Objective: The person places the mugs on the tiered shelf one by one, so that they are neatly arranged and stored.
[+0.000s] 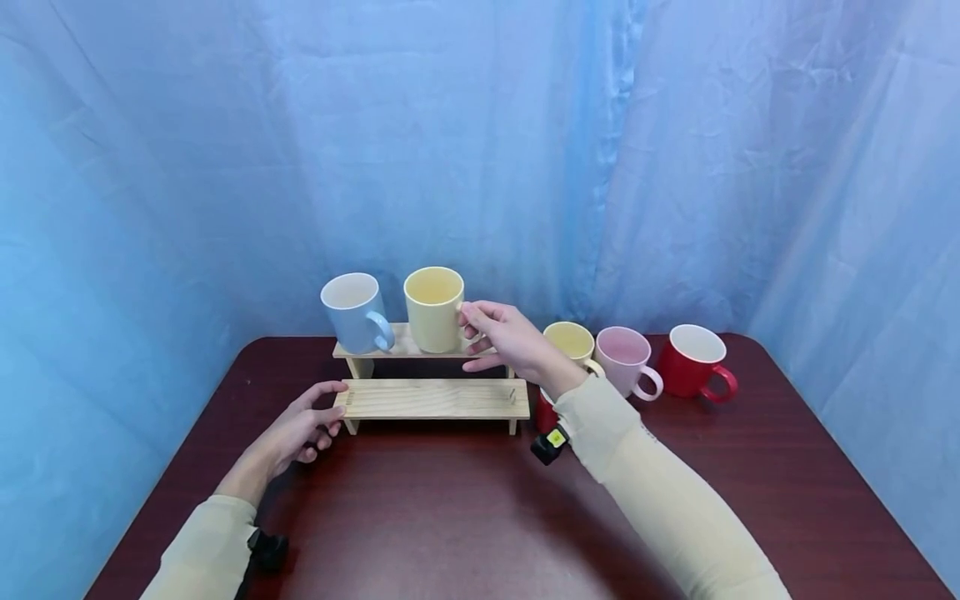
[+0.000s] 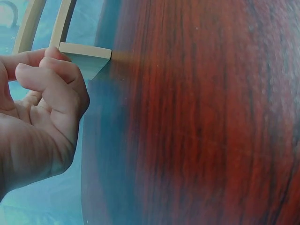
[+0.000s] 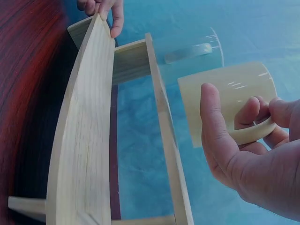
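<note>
A pale yellow mug (image 1: 431,312) is held by its handle in my right hand (image 1: 513,340), upright over the upper board of a two-step wooden rack (image 1: 431,398). The right wrist view shows a narrow gap between the mug's base and that board, with the fingers curled through the handle (image 3: 253,135). To its left, a light blue mug (image 1: 351,321) stands on the upper board, handle to the right. My left hand (image 1: 300,427) pinches the left end of the lower board between finger and thumb. No mug sits on this lower board.
Right of the rack stand another yellow mug (image 1: 567,340), a pink mug (image 1: 622,358) and a red mug (image 1: 688,362) with a white inside. Another red item (image 1: 546,414) is mostly hidden behind my right wrist. A blue curtain (image 1: 480,150) hangs behind the dark red wooden table (image 1: 420,517).
</note>
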{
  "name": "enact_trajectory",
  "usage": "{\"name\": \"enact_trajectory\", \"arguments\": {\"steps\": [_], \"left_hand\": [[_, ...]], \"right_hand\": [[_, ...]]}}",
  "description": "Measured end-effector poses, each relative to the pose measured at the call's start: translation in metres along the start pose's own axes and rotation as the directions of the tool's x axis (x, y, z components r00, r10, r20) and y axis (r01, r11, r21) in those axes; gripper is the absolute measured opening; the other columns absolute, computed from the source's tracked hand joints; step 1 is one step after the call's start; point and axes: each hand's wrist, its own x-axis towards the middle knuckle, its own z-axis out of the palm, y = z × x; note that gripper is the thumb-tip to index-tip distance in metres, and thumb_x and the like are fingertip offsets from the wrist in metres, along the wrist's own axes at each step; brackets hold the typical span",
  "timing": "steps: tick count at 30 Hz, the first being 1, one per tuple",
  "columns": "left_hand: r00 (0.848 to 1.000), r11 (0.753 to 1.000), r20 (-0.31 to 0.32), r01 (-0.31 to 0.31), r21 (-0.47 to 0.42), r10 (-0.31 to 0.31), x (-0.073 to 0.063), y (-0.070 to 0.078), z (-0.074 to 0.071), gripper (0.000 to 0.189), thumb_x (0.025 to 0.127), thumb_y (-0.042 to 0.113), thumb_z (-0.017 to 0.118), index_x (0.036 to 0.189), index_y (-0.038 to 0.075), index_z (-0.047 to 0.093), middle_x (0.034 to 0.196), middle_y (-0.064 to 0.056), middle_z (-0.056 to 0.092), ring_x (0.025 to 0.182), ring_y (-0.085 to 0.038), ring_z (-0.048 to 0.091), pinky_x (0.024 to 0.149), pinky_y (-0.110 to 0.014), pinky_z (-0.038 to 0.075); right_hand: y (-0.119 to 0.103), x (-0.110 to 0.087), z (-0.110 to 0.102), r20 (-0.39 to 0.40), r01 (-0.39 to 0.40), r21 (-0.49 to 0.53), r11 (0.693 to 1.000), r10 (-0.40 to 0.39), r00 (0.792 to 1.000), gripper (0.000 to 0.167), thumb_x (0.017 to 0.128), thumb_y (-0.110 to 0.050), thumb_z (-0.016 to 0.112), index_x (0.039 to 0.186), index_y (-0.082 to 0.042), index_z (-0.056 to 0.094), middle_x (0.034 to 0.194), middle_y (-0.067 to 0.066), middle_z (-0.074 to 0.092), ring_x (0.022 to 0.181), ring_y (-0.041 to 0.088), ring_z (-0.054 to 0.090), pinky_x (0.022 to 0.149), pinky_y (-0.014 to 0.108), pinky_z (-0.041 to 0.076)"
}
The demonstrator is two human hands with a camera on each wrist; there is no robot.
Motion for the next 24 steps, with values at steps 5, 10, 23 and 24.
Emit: {"name": "enact_trajectory", "arguments": {"steps": [5, 10, 23, 24], "left_hand": [[1.000, 1.000, -0.007, -0.001, 0.002, 0.001, -0.001, -0.001, -0.001, 0.049, 0.104, 0.026, 0.054, 0.149, 0.024, 0.034, 0.084, -0.007, 0.054, 0.059, -0.018, 0.047, 0.045, -0.026, 0.036], [1.000, 1.000, 0.004, -0.002, -0.014, 0.002, 0.001, -0.002, 0.000, 0.049, 0.104, 0.025, 0.055, 0.148, 0.025, 0.035, 0.084, -0.007, 0.054, 0.058, -0.018, 0.046, 0.045, -0.025, 0.035], [1.000, 1.000, -0.009, 0.015, -0.009, -0.015, 0.001, -0.002, -0.001, 0.048, 0.104, 0.026, 0.055, 0.148, 0.026, 0.035, 0.083, -0.006, 0.054, 0.059, -0.018, 0.047, 0.045, -0.025, 0.036], [1.000, 1.000, -0.009, 0.015, -0.009, -0.015, 0.001, -0.001, -0.001, 0.048, 0.104, 0.026, 0.055, 0.147, 0.026, 0.035, 0.083, -0.006, 0.054, 0.059, -0.018, 0.047, 0.045, -0.025, 0.036]], "right_hand": [[0.004, 0.012, 0.008, 0.013, -0.009, 0.000, 1.000, 0.009, 1.000, 0.035, 0.107, -0.035, 0.051, 0.113, -0.001, 0.058, 0.098, 0.012, 0.048, 0.080, 0.026, 0.055, 0.076, 0.046, 0.060], [0.006, 0.016, 0.012, 0.002, -0.026, 0.017, 1.000, 0.025, 1.000, 0.033, 0.108, -0.033, 0.050, 0.111, -0.002, 0.058, 0.097, 0.010, 0.049, 0.079, 0.025, 0.055, 0.076, 0.044, 0.060], [0.011, 0.024, 0.014, 0.016, -0.043, 0.026, 0.999, 0.042, 0.999, 0.034, 0.108, -0.035, 0.050, 0.110, -0.001, 0.057, 0.092, 0.005, 0.050, 0.077, 0.023, 0.054, 0.078, 0.047, 0.060], [0.011, 0.024, 0.013, 0.018, -0.045, 0.026, 0.999, 0.044, 0.999, 0.034, 0.108, -0.035, 0.050, 0.110, -0.001, 0.057, 0.092, 0.005, 0.050, 0.078, 0.024, 0.054, 0.079, 0.048, 0.059]]}}
